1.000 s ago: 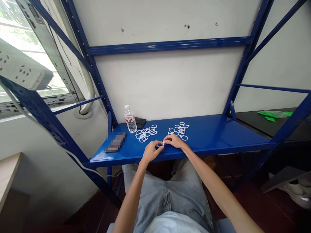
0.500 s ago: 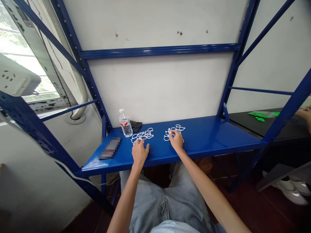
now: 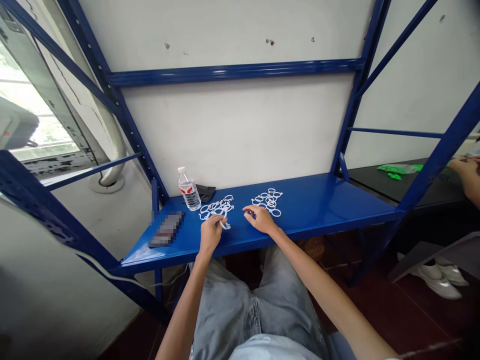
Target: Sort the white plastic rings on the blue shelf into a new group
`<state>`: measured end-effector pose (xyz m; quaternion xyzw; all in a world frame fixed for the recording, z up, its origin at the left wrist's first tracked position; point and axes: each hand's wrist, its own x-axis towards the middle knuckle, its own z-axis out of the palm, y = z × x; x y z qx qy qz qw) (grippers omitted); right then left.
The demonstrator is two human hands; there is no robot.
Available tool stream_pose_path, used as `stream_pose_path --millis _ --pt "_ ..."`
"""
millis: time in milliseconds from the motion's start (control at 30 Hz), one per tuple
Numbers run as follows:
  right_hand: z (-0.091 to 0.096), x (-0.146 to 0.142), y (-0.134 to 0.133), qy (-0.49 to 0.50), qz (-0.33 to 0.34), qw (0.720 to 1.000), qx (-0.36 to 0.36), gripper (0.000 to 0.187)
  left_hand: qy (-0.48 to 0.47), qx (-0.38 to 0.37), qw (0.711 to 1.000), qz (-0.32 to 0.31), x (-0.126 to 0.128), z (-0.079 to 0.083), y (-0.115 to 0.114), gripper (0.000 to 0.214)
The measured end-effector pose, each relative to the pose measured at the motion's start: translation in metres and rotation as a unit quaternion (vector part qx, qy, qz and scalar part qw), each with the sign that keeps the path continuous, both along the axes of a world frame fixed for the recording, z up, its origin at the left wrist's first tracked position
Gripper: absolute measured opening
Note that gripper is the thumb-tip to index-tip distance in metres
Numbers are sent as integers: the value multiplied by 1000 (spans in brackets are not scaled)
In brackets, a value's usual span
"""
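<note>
Two heaps of white plastic rings lie on the blue metal shelf point(image 3: 318, 205), a left heap point(image 3: 216, 206) and a right heap point(image 3: 268, 199). My left hand point(image 3: 210, 234) rests at the near edge of the left heap, its fingers closed on a white ring point(image 3: 224, 224) that sticks out to the right. My right hand point(image 3: 259, 220) is just in front of the right heap. Its thumb and fingers are pinched together with a bit of white ring point(image 3: 248, 214) at their tips. The two hands are a short gap apart.
A water bottle point(image 3: 188, 189) stands at the back left beside a black object point(image 3: 206, 192). A blurred flat device point(image 3: 166, 229) lies on the shelf's left end. Another person's hand point(image 3: 466, 172) and green items point(image 3: 398, 169) are over a dark table to the right. Blue uprights frame both sides.
Earlier both hands met on one ring at the shelf front, then each reached into a heap. Now the right hand has drawn back toward me and the left holds a ring.
</note>
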<state>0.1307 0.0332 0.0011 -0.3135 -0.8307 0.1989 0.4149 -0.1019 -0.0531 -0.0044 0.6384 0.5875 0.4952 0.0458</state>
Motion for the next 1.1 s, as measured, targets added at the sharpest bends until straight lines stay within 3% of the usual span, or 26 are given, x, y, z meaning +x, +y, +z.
stream_pose_path --millis 100,267,433,700,833,1000,1100 --pt "-3 0 0 -20 51 998 -26 35 -55 10 997 -55 30 0 5 22" --pt "-7 5 11 59 98 988 -107 42 -77 -6 987 -139 59 -8 9 22" --pt "-1 7 13 114 135 968 -178 40 -64 -38 985 -153 59 -9 8 23" --pt "0 9 18 147 141 959 -199 34 -141 -47 970 -190 53 -7 7 30" --pt "-4 9 24 164 128 957 -204 33 -191 -19 972 -138 50 -9 8 36" --pt "-6 9 25 137 135 961 -200 33 -224 11 974 19 53 -10 4 39" --pt "-6 9 25 137 125 960 -210 35 -219 -5 974 62 55 -8 2 43"
